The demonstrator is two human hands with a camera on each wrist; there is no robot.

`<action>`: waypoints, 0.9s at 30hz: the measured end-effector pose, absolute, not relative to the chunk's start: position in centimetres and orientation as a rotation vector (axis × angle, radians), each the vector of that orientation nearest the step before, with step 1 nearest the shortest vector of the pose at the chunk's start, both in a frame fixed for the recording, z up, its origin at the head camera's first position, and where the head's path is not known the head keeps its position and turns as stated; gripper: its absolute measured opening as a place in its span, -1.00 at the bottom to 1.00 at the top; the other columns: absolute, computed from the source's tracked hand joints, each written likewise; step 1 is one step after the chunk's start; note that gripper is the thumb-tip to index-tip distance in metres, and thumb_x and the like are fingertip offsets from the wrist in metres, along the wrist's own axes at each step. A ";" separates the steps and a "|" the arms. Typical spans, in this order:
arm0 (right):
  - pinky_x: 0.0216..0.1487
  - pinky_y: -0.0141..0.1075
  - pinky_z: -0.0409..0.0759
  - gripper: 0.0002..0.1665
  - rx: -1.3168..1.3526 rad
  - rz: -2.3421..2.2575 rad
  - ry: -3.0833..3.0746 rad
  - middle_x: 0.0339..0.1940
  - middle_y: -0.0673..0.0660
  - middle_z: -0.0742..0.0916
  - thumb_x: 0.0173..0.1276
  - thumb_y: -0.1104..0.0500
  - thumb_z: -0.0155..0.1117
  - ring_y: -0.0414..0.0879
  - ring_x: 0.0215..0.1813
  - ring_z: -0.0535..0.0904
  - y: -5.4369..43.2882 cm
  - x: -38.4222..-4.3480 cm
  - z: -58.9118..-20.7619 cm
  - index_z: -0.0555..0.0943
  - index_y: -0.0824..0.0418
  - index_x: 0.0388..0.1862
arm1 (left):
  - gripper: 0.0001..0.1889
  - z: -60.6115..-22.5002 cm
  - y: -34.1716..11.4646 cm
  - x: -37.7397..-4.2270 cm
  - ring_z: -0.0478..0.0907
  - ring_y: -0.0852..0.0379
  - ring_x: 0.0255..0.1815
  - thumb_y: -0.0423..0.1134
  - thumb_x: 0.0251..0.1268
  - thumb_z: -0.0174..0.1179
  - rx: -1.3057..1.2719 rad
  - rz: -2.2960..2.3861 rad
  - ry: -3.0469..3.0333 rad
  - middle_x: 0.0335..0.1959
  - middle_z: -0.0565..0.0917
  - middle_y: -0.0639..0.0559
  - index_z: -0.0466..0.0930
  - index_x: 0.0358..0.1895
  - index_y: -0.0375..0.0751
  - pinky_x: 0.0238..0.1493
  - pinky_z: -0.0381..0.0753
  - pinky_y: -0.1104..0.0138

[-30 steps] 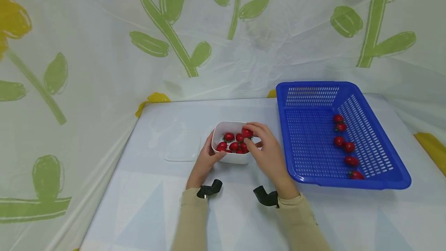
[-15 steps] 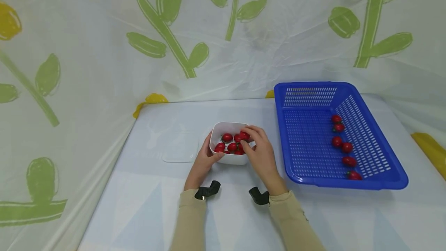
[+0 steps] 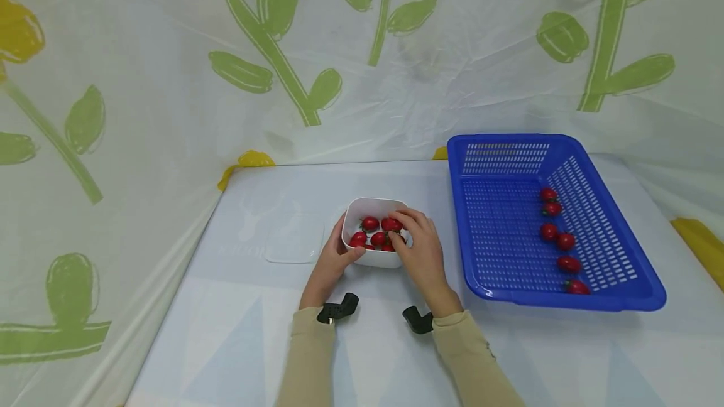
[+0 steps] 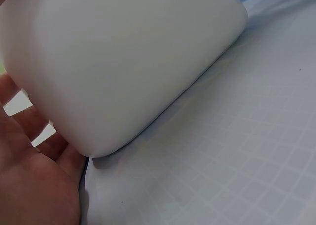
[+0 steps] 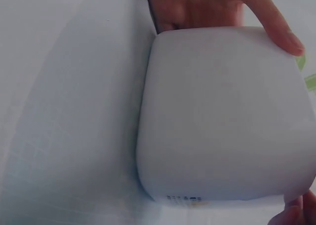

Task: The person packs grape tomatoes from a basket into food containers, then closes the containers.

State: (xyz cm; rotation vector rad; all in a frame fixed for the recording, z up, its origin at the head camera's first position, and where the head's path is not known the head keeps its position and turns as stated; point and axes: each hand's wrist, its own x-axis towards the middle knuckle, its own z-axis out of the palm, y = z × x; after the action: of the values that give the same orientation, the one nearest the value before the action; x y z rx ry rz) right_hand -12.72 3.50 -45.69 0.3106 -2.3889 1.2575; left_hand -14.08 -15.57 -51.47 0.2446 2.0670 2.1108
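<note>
In the head view my left hand (image 3: 330,265) grips a white square container (image 3: 380,259) at its left side, thumb over the front rim. The left wrist view shows that hand's fingers (image 4: 29,123) behind the container's corner. Several red cherry tomatoes (image 3: 359,238) lie inside. My right hand (image 3: 424,256) reaches over the right rim and pinches a cherry tomato (image 3: 391,224) between thumb and fingertips, low among the others. Its fingers hide part of the container's right side. In the right wrist view, only its fingertips (image 5: 291,215) show at the lower right corner.
A blue perforated basket (image 3: 460,231) stands to the right, with several cherry tomatoes (image 3: 569,264) along its right side. A clear lid (image 3: 294,240) lies flat left of the container. Behind the table hangs a pale curtain (image 3: 362,105) with printed leaves.
My right hand has moved left and down into the container, bringing the pinched cherry tomato from near the right rim to among the others. The left hand keeps its grip.
</note>
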 end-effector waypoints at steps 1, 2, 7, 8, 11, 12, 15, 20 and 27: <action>-0.17 -0.23 0.41 -0.61 0.318 1.253 -2.383 0.06 0.07 0.53 0.09 0.27 0.31 -0.08 -0.03 0.38 3.5 -12.7 -45.8 0.59 0.13 -0.04 | -0.22 -51.3 -15.6 -14.0 0.17 0.10 0.27 -0.26 0.14 0.17 0.238 2.103 2.069 0.33 0.12 0.15 -0.05 0.37 0.28 0.14 0.32 0.17; -0.18 -0.24 0.40 -0.61 0.324 1.243 -2.379 0.05 0.07 0.53 0.08 0.27 0.31 -0.08 -0.03 0.37 3.5 -12.8 -46.0 0.59 0.13 -0.05 | -0.22 -51.1 -15.5 -13.9 0.16 0.09 0.27 -0.26 0.14 0.17 0.236 2.099 2.067 0.33 0.12 0.14 -0.05 0.37 0.27 0.14 0.32 0.16; -0.17 -0.23 0.39 -0.62 0.336 1.232 -2.363 0.06 0.07 0.52 0.09 0.27 0.30 -0.08 0.01 0.36 3.6 -12.8 -46.4 0.59 0.12 -0.05 | -0.21 -50.0 -15.3 -13.4 0.12 0.02 0.30 -0.29 0.15 0.15 0.248 2.089 2.065 0.35 0.09 0.05 -0.08 0.39 0.18 0.15 0.30 0.14; -0.15 -0.22 0.40 -0.61 0.328 1.229 -2.365 0.07 0.07 0.51 0.10 0.28 0.30 -0.08 0.02 0.36 3.6 -12.8 -46.4 0.59 0.12 -0.04 | -0.21 -49.8 -15.3 -13.3 0.11 0.01 0.31 -0.30 0.15 0.15 0.256 2.089 2.065 0.36 0.08 0.04 -0.09 0.39 0.16 0.16 0.29 0.13; -0.18 -0.23 0.46 -0.59 0.294 1.229 -2.373 0.11 0.08 0.47 0.12 0.30 0.27 -0.10 -0.01 0.40 3.7 -12.7 -46.4 0.57 0.12 0.00 | -0.21 -49.4 -15.1 -13.2 0.10 0.00 0.31 -0.30 0.16 0.14 0.268 2.089 2.068 0.36 0.08 0.03 -0.09 0.40 0.15 0.15 0.30 0.15; -0.22 -0.24 0.48 -0.58 0.282 1.228 -2.376 0.12 0.08 0.46 0.13 0.31 0.25 -0.11 -0.03 0.41 3.7 -12.7 -46.4 0.56 0.12 0.01 | -0.21 -49.4 -15.1 -13.2 0.11 0.00 0.31 -0.30 0.15 0.14 0.269 2.091 2.067 0.36 0.09 0.03 -0.09 0.40 0.15 0.14 0.31 0.15; -0.33 -0.29 0.48 -0.58 0.260 1.226 -2.378 0.13 0.08 0.43 0.13 0.33 0.23 -0.14 -0.10 0.44 3.7 -12.7 -46.4 0.56 0.11 0.01 | -0.21 -49.4 -15.1 -13.3 0.12 -0.01 0.31 -0.31 0.15 0.14 0.276 2.107 2.058 0.35 0.10 0.02 -0.08 0.39 0.16 0.13 0.33 0.16; -0.43 -0.34 0.40 -0.61 0.265 1.223 -2.369 0.11 0.07 0.43 0.11 0.34 0.23 -0.15 -0.14 0.40 3.7 -12.7 -46.4 0.59 0.12 -0.04 | -0.21 -49.9 -15.2 -13.5 0.14 0.00 0.29 -0.33 0.13 0.15 0.277 2.140 2.024 0.34 0.12 0.02 -0.05 0.38 0.18 0.13 0.33 0.16; -0.47 -0.39 0.38 -0.64 0.272 1.258 -2.371 0.11 0.06 0.43 0.12 0.31 0.21 -0.15 -0.17 0.39 3.7 -12.6 -46.6 0.59 0.13 -0.05 | -0.22 -50.2 -15.3 -13.5 0.12 0.06 0.30 -0.36 0.15 0.14 0.254 2.129 2.033 0.34 0.11 0.10 -0.05 0.37 0.22 0.17 0.28 0.18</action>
State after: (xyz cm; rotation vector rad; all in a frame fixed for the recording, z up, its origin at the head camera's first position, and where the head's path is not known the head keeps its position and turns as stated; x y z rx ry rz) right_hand -12.61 3.68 -46.55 0.2723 -2.3706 1.2581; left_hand -13.55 -15.32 -50.20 0.2540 2.0329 2.1287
